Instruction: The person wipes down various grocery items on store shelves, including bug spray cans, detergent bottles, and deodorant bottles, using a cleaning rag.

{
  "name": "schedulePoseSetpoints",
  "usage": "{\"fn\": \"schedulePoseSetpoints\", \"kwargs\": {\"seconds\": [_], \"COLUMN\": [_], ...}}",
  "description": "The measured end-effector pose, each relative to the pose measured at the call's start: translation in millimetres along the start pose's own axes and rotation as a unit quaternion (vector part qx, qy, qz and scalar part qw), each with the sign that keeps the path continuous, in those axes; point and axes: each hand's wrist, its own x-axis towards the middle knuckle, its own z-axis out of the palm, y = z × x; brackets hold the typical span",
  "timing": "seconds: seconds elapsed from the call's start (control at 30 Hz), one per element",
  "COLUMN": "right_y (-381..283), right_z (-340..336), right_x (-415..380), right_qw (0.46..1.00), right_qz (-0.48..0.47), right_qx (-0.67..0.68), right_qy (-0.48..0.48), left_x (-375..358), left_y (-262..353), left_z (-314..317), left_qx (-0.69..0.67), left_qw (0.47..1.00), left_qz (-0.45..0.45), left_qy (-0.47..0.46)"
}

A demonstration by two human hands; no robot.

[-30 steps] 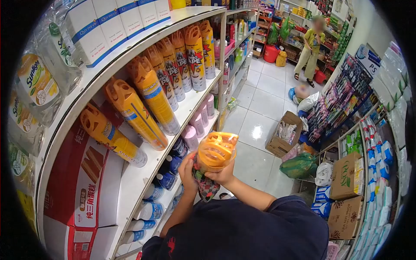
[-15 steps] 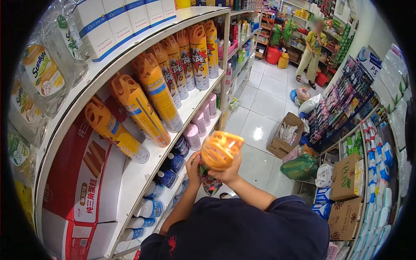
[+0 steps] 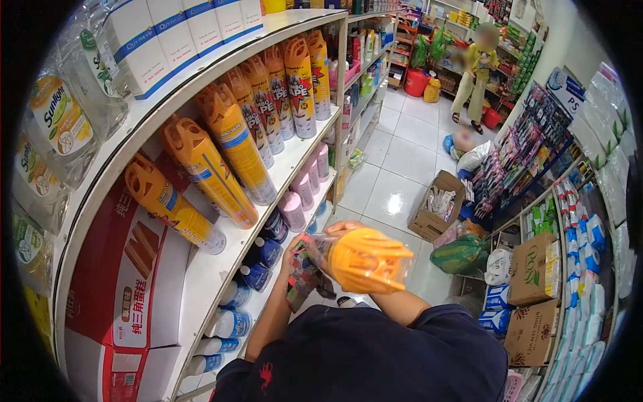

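Note:
A spray can with an orange cap (image 3: 368, 261), in clear plastic, is tilted in front of my chest, its cap toward the right. My right hand (image 3: 345, 226) is closed round the can from its far side; the can hides most of that hand. On the left, my left hand (image 3: 289, 253) is closed on a dark cloth with a colourful pattern (image 3: 307, 271), which lies against the can's body. The cloth covers part of the left fingers. Similar orange spray cans (image 3: 238, 144) stand in a row on the shelf (image 3: 284, 164) to my left.
Pink-capped bottles (image 3: 292, 209) and blue-capped bottles (image 3: 254, 276) fill the lower shelf. A red carton (image 3: 107, 281) leans at the left. Right of the aisle are an open cardboard box (image 3: 439, 204), a green bag (image 3: 459, 254) and stacked goods. Another person (image 3: 474, 80) stands farther back.
The spray can has tipped over, its cap swinging right and toward me. My right hand has moved to its far side. More of the patterned cloth shows beside my left hand.

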Motion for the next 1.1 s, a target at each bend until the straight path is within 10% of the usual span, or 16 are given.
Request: {"fn": "schedulePoseSetpoints", "kwargs": {"seconds": [0.03,0.1,0.17,0.23,0.33,0.4,0.5,0.53,0.7,0.8,0.9,1.1], "right_y": [-6,13,20,16,25,43,11,20,6,-4,-11,7], "right_z": [4,-23,-16,-19,-33,-37,19,16,6,-24,-36,-43], "right_x": [-2,-1,0,16,15,5,5,5,8,23,11,20], "right_qw": [0.984,0.989,0.915,0.905,0.898,0.903,0.948,0.946,0.954,0.923,0.945,0.979], "right_qz": [0.137,0.148,-0.276,-0.296,-0.315,-0.262,-0.203,-0.194,-0.123,-0.142,-0.006,-0.072], "right_qx": [0.077,0.008,-0.268,-0.271,-0.268,-0.332,-0.206,-0.213,-0.261,-0.292,-0.308,-0.173], "right_qy": [0.079,0.029,-0.121,-0.139,-0.150,0.078,0.133,0.147,0.078,-0.208,-0.106,0.086], "left_x": [1,2,-10,16,7,-1,-3,-9,-3,-31,-33,-1], "left_y": [5,22,5,-4,0,3,2,3,0,-11,-11,6], "left_z": [26,101,11,-100,-66,-39,14,19,9,-33,-60,-97], "left_qx": [0.000,0.128,0.017,0.087,0.067,-0.046,0.010,-0.006,0.014,0.057,0.061,0.069], "left_qw": [1.000,0.944,0.970,0.976,0.976,0.999,0.988,0.999,0.989,0.988,0.981,0.960], "left_qz": [-0.002,-0.113,-0.181,-0.079,-0.090,-0.008,0.009,0.042,-0.025,-0.030,-0.039,-0.049], "left_qy": [-0.001,0.282,0.160,0.183,0.187,-0.022,0.154,0.024,0.146,0.138,0.183,0.266]}}
